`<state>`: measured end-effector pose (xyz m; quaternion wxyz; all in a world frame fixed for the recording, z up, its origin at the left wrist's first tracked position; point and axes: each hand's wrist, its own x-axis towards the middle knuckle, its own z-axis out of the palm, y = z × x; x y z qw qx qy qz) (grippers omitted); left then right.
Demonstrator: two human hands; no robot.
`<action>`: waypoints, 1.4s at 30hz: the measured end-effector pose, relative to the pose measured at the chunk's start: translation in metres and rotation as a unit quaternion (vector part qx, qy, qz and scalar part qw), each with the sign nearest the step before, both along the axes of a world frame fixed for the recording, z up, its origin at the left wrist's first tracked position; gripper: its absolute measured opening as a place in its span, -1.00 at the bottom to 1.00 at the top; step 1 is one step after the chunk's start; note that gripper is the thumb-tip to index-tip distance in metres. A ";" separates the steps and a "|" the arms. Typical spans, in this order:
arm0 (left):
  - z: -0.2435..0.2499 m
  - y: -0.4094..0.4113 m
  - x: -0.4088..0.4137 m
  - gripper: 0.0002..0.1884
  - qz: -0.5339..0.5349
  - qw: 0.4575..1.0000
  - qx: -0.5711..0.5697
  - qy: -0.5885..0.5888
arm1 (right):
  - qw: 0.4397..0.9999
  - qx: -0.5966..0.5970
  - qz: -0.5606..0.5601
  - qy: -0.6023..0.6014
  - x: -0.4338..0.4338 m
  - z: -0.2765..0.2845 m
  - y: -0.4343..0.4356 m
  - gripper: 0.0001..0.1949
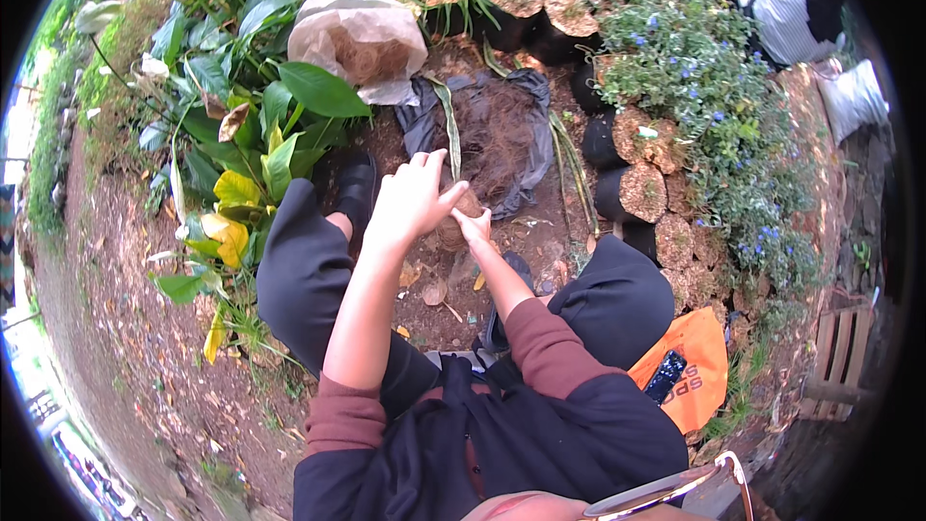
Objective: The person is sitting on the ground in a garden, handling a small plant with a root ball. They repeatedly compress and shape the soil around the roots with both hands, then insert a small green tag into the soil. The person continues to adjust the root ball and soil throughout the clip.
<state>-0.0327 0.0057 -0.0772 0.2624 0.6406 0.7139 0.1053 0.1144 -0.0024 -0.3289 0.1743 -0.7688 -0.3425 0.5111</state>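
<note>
A brown fibre-wrapped bundle (451,237) is held between my two hands, low over the soil in front of me. A long, narrow green leaf with pale edges (450,126) rises from its far end. My left hand (414,192) lies over the left side of the bundle, thumb stretched across it near the leaf's base. From the right, my right hand (474,226) grips the bundle, its fingertips close to the left thumb. Part of the bundle is hidden behind the hands. Just beyond lies an opened black plastic bag (535,152) with loose dark brown fibre (495,130) on it.
A whitish sack (336,14) holding lighter fibre stands behind. Long leaves (571,166) lie right of the black bag. Broad-leaved plants (253,116) crowd the left; black-bagged plant pots (642,192) line the right. A phone (664,376) rests on an orange bag (698,369). Another person (781,7) is far right.
</note>
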 end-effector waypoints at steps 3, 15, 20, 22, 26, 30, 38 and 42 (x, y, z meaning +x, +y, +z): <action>-0.002 -0.001 0.003 -0.37 0.002 0.999 -0.032 0.016 | 0.999 -0.027 0.024 -0.013 -0.004 -0.011 -0.009 0.09; -0.004 -0.002 0.006 -0.36 -0.007 0.999 -0.047 0.027 | 0.987 -0.052 0.134 -0.074 -0.007 -0.020 -0.003 0.03; 0.002 0.004 0.017 -0.32 -0.030 0.997 -0.075 0.010 | 0.989 -0.025 0.125 -0.069 0.010 0.012 -0.008 -0.07; -0.010 0.013 0.023 -0.30 -0.050 0.996 -0.073 -0.023 | 0.993 0.007 0.106 -0.055 0.026 0.008 -0.010 -0.10; -0.022 0.023 0.021 -0.30 -0.066 0.995 -0.029 -0.074 | 0.990 0.069 0.020 0.121 0.041 0.050 -0.015 -0.26; -0.010 0.017 0.016 -0.29 -0.080 0.995 -0.013 -0.056 | 0.946 0.148 -0.088 0.275 0.046 0.153 -0.022 -0.72; 0.012 0.008 0.030 -0.20 -0.122 0.989 0.007 -0.080 | 0.833 0.376 -0.085 0.397 0.085 0.318 0.007 -0.76; -0.010 0.021 0.029 -0.24 -0.127 0.988 0.016 -0.082 | 0.849 0.434 -0.039 0.300 0.137 0.354 0.051 -0.78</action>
